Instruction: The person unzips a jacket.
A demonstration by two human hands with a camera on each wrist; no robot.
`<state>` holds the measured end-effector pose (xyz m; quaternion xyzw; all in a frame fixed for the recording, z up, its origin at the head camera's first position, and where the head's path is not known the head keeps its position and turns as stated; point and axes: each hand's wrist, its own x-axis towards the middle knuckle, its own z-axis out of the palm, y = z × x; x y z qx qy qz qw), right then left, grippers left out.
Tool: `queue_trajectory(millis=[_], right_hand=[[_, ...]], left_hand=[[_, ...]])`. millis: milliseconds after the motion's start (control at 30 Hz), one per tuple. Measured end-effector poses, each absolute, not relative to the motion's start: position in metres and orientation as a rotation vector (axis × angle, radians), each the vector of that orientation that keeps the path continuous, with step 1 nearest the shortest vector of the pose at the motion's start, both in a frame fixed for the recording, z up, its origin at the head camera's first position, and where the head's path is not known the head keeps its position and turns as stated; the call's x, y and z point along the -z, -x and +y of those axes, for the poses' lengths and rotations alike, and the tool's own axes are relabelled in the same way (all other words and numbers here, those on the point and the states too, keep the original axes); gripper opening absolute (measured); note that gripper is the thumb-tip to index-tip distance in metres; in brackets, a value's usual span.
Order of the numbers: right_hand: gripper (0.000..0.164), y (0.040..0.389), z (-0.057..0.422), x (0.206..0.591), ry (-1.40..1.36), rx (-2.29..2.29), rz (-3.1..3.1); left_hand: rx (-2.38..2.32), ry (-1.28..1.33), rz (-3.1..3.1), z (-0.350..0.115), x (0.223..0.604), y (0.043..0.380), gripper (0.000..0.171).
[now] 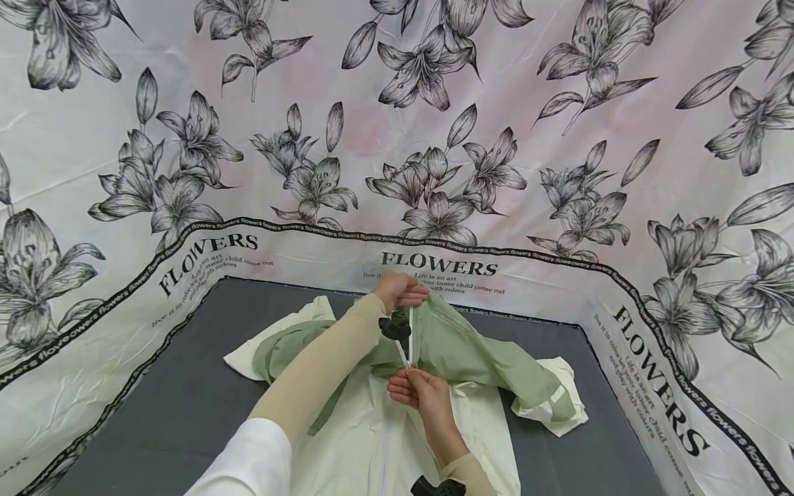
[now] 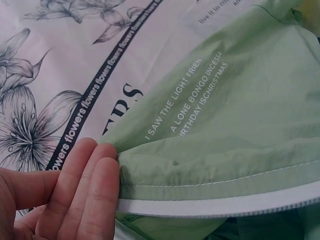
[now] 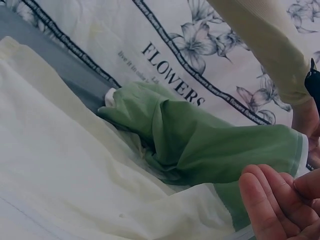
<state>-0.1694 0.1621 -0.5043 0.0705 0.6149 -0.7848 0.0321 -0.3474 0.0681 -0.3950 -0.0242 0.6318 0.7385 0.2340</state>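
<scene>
A green and cream zip jacket [image 1: 459, 344] lies spread with its sleeves out to both sides. My left hand [image 1: 400, 291] pinches the top of its green part and holds it raised. In the left wrist view the fingers [image 2: 102, 195] grip the green cloth [image 2: 240, 140] beside the white zipper tape [image 2: 200, 206]; white lettering is printed on the cloth. Lower down, my right hand [image 1: 429, 406] pinches the zipper [image 1: 407, 364] between thumb and forefinger, its other fingers extended. What exactly sits between those fingertips is hidden in the right wrist view, where the hand [image 3: 280, 205] shows at the lower right.
The jacket's cream lower body [image 1: 347, 441] spreads toward me over a dark grey table [image 1: 186, 365]. Cream cuffs [image 1: 561, 386] reach out at the right. A floral-printed sheet [image 1: 322, 227] stands as a wall behind and along both sides.
</scene>
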Motion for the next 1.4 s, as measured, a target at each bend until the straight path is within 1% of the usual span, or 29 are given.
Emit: queue_trajectory(millis=[333, 500, 667, 933, 1200, 1300, 1400], right_hand=[[0.037, 0.166, 0.162, 0.507, -0.214, 2.44, 1.869], [0.035, 0.163, 0.161, 0.508, -0.222, 2.449, 1.842], [0.032, 0.158, 0.16, 0.51, -0.252, 2.426, 1.84], [0.033, 0.151, 0.161, 0.509, -0.254, 2.427, 1.847], [0.036, 0.147, 0.16, 0.511, -0.266, 2.417, 1.847], [0.037, 0.148, 0.159, 0.511, -0.262, 2.406, 1.854], [0.038, 0.15, 0.16, 0.512, -0.253, 2.403, 1.858]], left_hand=[[-2.032, 0.111, 1.738, 0.072, 0.386, 0.355, 0.042], [-2.007, 0.087, 1.772, 0.077, 0.375, 0.36, 0.039], [-2.013, 0.122, 1.79, 0.076, 0.368, 0.364, 0.039], [-2.03, 0.128, 1.8, 0.079, 0.364, 0.369, 0.04], [-2.04, 0.126, 1.774, 0.08, 0.364, 0.366, 0.043], [-2.043, 0.084, 1.728, 0.078, 0.366, 0.362, 0.045], [-2.056, -0.066, 1.652, 0.073, 0.367, 0.353, 0.043]])
